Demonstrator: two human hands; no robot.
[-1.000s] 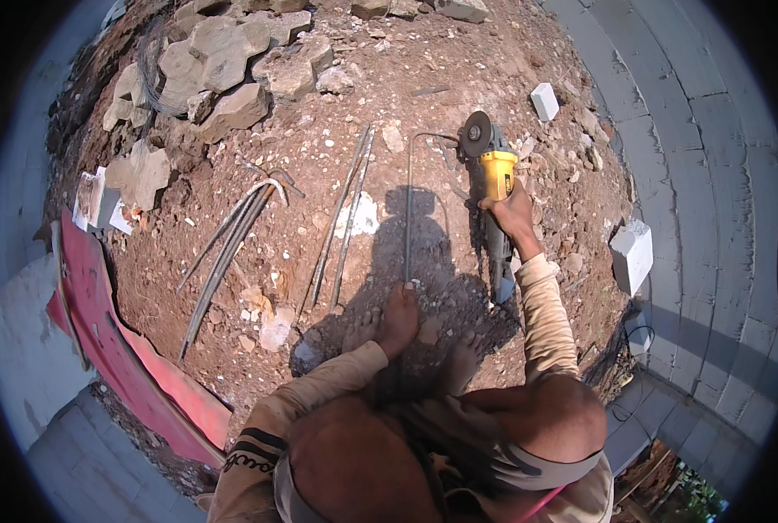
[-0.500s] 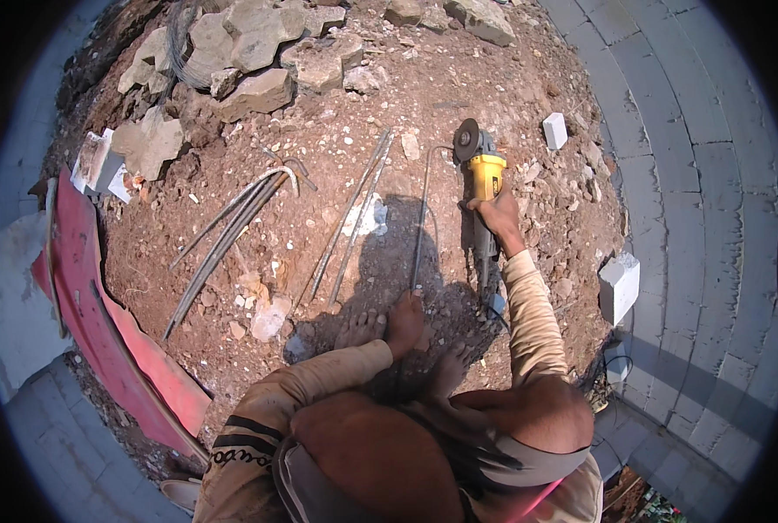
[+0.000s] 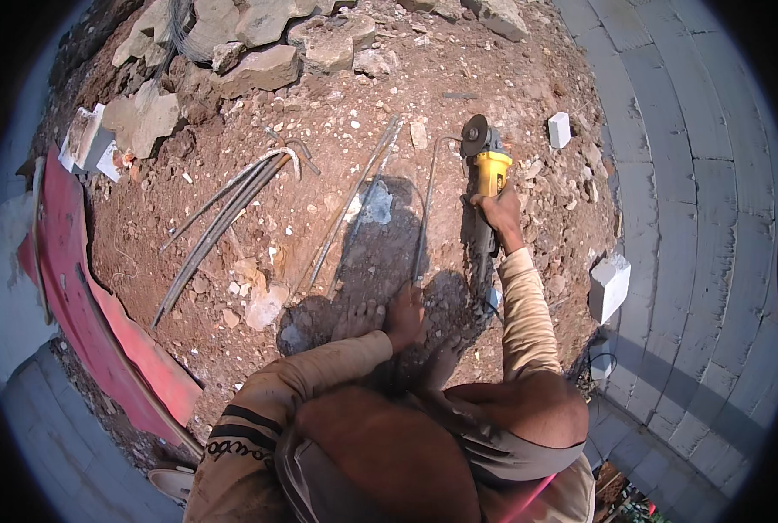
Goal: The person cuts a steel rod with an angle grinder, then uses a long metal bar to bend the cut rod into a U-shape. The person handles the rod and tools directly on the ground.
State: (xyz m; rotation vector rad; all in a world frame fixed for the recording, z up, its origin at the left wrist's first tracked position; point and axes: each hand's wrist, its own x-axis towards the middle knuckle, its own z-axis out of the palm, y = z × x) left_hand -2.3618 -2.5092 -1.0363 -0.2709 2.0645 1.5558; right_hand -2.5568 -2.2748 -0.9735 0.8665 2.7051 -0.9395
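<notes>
My right hand is wrapped round the body of a yellow and grey angle grinder. The grinder lies along the ground with its dark cutting disc at the far end. Low in front of me, my left hand is closed on the near end of a thin steel rod. That rod runs away from me, and its far end bends in a hook toward the disc; whether they touch I cannot tell. My bare feet are beside the left hand.
To the left lie two straight rods and a bundle of bent bars. Broken paving slabs are heaped beyond. A red sheet edges the left side, a grey block wall the right. White blocks sit near that wall.
The view has shifted slightly, so the slabs and bars sit a little higher in the picture. Both hands keep their hold, and the grinder stays by the rod's hooked end.
</notes>
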